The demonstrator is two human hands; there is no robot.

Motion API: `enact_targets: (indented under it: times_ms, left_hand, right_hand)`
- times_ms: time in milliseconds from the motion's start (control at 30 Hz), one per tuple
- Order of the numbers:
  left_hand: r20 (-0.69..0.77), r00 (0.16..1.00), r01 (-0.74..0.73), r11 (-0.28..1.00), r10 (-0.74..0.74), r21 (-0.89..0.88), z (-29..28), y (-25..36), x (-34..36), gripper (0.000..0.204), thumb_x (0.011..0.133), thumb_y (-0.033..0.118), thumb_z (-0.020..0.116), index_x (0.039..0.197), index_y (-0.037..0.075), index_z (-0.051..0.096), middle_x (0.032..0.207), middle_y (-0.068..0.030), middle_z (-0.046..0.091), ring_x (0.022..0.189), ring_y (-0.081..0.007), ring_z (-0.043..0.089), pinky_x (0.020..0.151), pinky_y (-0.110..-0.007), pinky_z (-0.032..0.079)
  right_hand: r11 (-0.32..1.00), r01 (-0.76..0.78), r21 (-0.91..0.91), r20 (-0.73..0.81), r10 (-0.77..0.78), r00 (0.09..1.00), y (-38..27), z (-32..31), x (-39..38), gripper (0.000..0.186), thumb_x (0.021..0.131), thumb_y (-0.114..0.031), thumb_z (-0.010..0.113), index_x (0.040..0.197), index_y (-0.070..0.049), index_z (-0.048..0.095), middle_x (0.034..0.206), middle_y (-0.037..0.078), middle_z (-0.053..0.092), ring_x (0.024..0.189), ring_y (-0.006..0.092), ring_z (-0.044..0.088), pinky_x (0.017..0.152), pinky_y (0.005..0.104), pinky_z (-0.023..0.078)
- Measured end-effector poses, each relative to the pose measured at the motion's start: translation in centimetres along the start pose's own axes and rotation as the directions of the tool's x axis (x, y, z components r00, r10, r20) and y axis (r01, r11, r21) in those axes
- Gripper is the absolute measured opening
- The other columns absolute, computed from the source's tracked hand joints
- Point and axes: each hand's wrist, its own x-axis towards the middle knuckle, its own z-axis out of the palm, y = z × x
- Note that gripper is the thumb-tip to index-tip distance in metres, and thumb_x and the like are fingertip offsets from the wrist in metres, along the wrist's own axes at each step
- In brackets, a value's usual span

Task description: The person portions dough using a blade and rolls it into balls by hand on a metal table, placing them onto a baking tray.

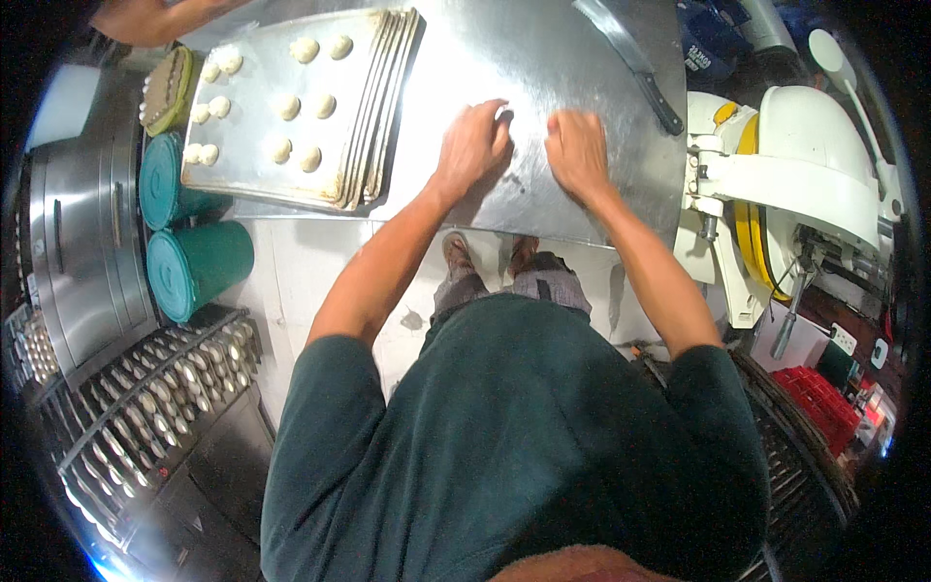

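Observation:
Both of my hands rest on the steel worktable (pixel 543 48), a short gap apart. My left hand (pixel 471 147) is curled with its knuckles up, and a small pale patch shows between its thumb and forefinger. I cannot make out whether that patch is dough or tabletop glare. Close by, my right hand (pixel 579 153) is bent into a loose fist; whatever its fingers cover is hidden. To the left lies a stack of baking trays (pixel 247 107), the top one carrying several pale dough balls (pixel 286 106) set in pairs. A large knife (pixel 645 82) with a black handle lies beyond my right hand.
Green lidded bins (pixel 199 272) stand left of the table, below a green container (pixel 167 89). A rack of dough-loaded trays (pixel 160 398) fills the lower left. At the right is a white mixer-like machine (pixel 790 165), with a red crate (pixel 815 407) nearby. Another person's arm (pixel 160 21) reaches in upper left.

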Motion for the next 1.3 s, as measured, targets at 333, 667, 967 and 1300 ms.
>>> enact_targets:
  times_ms: [333, 667, 967, 1300]
  left_hand:
    - [-0.009, 1.000, 0.007, 0.998, -0.006, 0.069, 0.0, -1.6, 2.8, 0.031, 0.089, 0.013, 0.066, 0.119, 0.009, 0.066, 0.098, -0.0146, 0.071, 0.092, -0.0352, 0.068, 0.084, -0.047, 0.054]
    - [0.043, 0.996, -0.078, 0.987, 0.073, 0.139, -0.8, -0.4, -4.0, 0.036, 0.092, 0.015, 0.067, 0.127, 0.006, 0.062, 0.104, -0.0194, 0.070, 0.098, -0.0375, 0.067, 0.090, -0.046, 0.053]
    - [-0.108, 0.978, 0.156, 0.968, -0.179, -0.199, 1.5, 2.5, -1.1, 0.064, 0.082, 0.022, 0.080, 0.139, 0.007, 0.056, 0.111, -0.0148, 0.074, 0.106, -0.0292, 0.071, 0.097, -0.042, 0.055]
    - [0.152, 0.988, 0.011, 0.989, 0.012, -0.148, -1.9, 0.4, -3.7, 0.071, 0.081, 0.020, 0.084, 0.143, 0.005, 0.054, 0.126, -0.0119, 0.072, 0.113, -0.0285, 0.070, 0.097, -0.040, 0.056]
  right_hand:
    - [0.989, 0.147, 0.015, -0.130, -0.144, 0.981, 4.8, 0.5, 2.9, 0.015, 0.082, -0.008, 0.060, 0.097, -0.008, 0.062, 0.098, 0.012, 0.064, 0.097, 0.0343, 0.058, 0.088, 0.0474, 0.046]
    - [0.918, 0.350, 0.183, 0.016, -0.359, 0.933, 3.0, -1.4, -4.3, 0.015, 0.081, -0.007, 0.063, 0.096, -0.008, 0.062, 0.095, 0.011, 0.060, 0.093, 0.0329, 0.056, 0.088, 0.0456, 0.046]
    - [0.960, -0.124, 0.251, -0.063, 0.144, 0.987, 3.0, -1.4, -0.2, 0.035, 0.082, -0.014, 0.073, 0.115, -0.009, 0.063, 0.114, 0.013, 0.067, 0.111, 0.0338, 0.059, 0.098, 0.0454, 0.046]
    - [0.916, -0.391, -0.092, 0.034, 0.396, 0.918, 14.0, -7.2, 3.5, 0.050, 0.087, -0.023, 0.069, 0.129, 0.002, 0.058, 0.118, 0.029, 0.068, 0.113, 0.0432, 0.065, 0.097, 0.0487, 0.050]
